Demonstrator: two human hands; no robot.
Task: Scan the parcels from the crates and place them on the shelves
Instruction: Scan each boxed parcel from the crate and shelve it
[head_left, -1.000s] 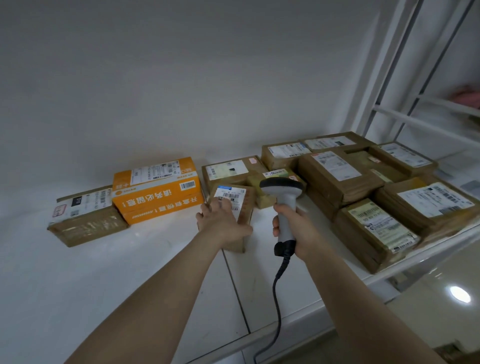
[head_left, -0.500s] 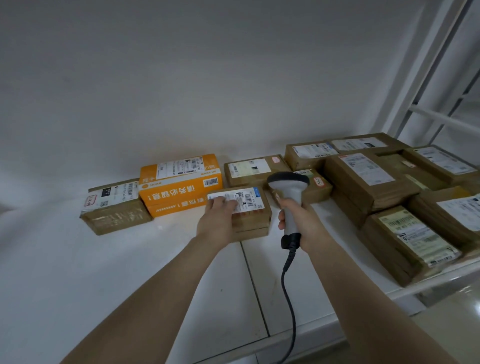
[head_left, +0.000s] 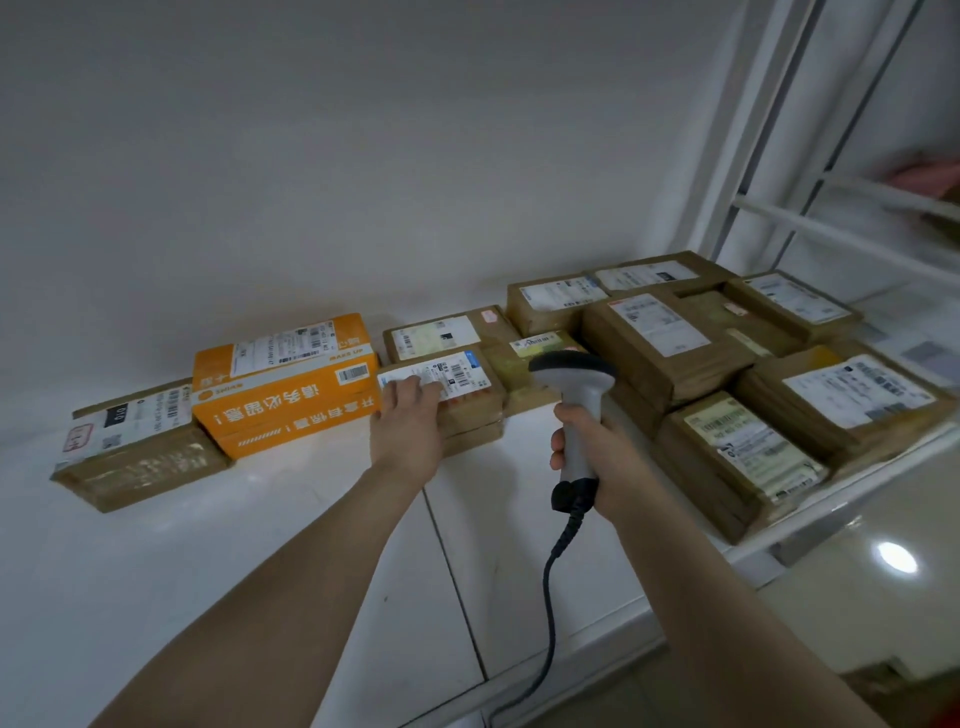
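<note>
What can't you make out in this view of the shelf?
Head view: label print on the small parcel, too small, partly under the left hand.
Head view: scanner window faces away; right hand wraps the handle.
Head view: cable end, cut by bottom edge.

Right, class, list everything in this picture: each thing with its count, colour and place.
orange box: one, orange, on the shelf beside the wall.
brown parcels: at least ten, brown, white labels, along the wall and stacked right.
shelf: one, white, under the parcels.
scanner: one, grey, corded, held at centre.
rack: one, white, upper right.
left hand: one, resting on a labelled parcel.
right hand: one, gripping the scanner.
</note>
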